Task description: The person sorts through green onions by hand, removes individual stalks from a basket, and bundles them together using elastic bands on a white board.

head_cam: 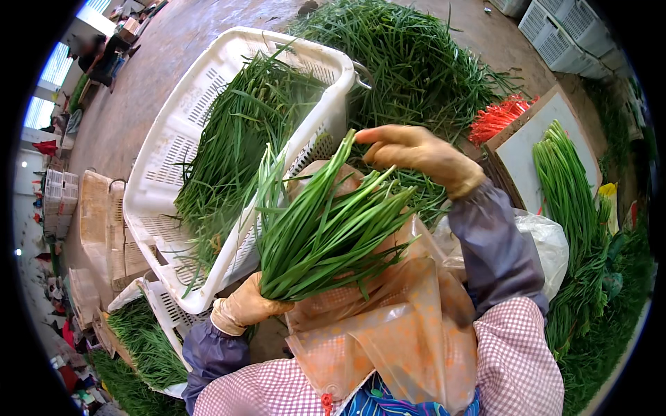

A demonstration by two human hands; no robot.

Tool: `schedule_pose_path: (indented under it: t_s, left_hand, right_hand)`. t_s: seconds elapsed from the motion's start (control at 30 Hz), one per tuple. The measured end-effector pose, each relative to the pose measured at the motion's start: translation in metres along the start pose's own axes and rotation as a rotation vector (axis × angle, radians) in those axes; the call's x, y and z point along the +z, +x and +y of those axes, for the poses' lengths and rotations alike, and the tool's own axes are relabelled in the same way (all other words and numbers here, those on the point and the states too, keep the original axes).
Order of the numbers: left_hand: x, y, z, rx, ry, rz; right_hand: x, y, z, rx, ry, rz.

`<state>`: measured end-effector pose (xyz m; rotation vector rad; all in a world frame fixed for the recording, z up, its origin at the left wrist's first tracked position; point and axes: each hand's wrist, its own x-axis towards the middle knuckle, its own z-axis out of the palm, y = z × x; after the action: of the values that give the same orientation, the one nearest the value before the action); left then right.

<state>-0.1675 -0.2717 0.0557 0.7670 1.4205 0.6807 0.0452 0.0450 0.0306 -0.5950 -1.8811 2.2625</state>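
Observation:
My left hand [250, 306], in a tan rubber glove, grips a loose bunch of long green leaves [333, 223], probably garlic chives, by the leafy end. The pale cut stems fan out up and to the right over my lap. My right hand [416, 156], gloved the same way and slightly blurred, is at the stem ends with its fingers partly spread. Its index fingertip is at or very near one stem tip; contact is unclear. Just left of the bunch, a white plastic crate [151, 182] lies tilted, with more leaves [244, 119] inside.
A heap of leaves [406, 62] lies on the floor [171, 57] ahead. At right, a board [525, 151] bears a neat bundle [562, 177], beside red ties [499, 117]. Clear plastic [541, 239] lies by my right sleeve. Stacked crates [562, 41] stand upper right; a person [104, 60] is far left.

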Motion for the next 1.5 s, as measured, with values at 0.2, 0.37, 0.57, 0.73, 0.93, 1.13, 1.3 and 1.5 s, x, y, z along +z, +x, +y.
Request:
schedule_pose_path:
  t_s: [0.2, 0.37, 0.57, 0.73, 0.93, 1.13, 1.3, 1.5]
  left_hand:
    - [-0.004, 0.002, 0.001, 0.018, 0.070, -0.054]
    - [-0.003, 0.006, -0.001, 0.107, 0.105, -0.063]
    - [-0.002, 0.001, 0.004, 0.179, 0.421, -0.008]
    - [0.004, -0.004, 0.016, 0.124, 0.640, 0.055]
    - [0.016, -0.006, 0.045, -0.001, 0.790, 0.082]
    - [0.018, -0.008, 0.044, -0.017, 0.937, 0.073]
    - [0.023, -0.009, 0.047, -0.118, 1.026, 0.046]
    - [0.031, -0.010, 0.051, -0.135, 1.126, 0.008]
  right_hand:
    - [0.016, 0.022, 0.017, 0.119, -0.141, -0.126]
    - [0.015, -0.009, 0.027, 0.062, -0.018, -0.079]
    - [0.028, -0.030, 0.035, -0.109, -0.242, 0.064]
    - [0.014, -0.043, 0.074, -0.385, -0.733, 0.609]
    - [-0.036, -0.045, 0.035, -0.283, -0.527, 0.679]
    - [0.041, -0.011, -0.015, 0.112, -0.838, -0.218]
    - [0.053, -0.023, 0.044, 0.126, -0.471, 0.196]
    - [-0.017, -0.046, 0.098, -0.152, -1.123, 0.790]
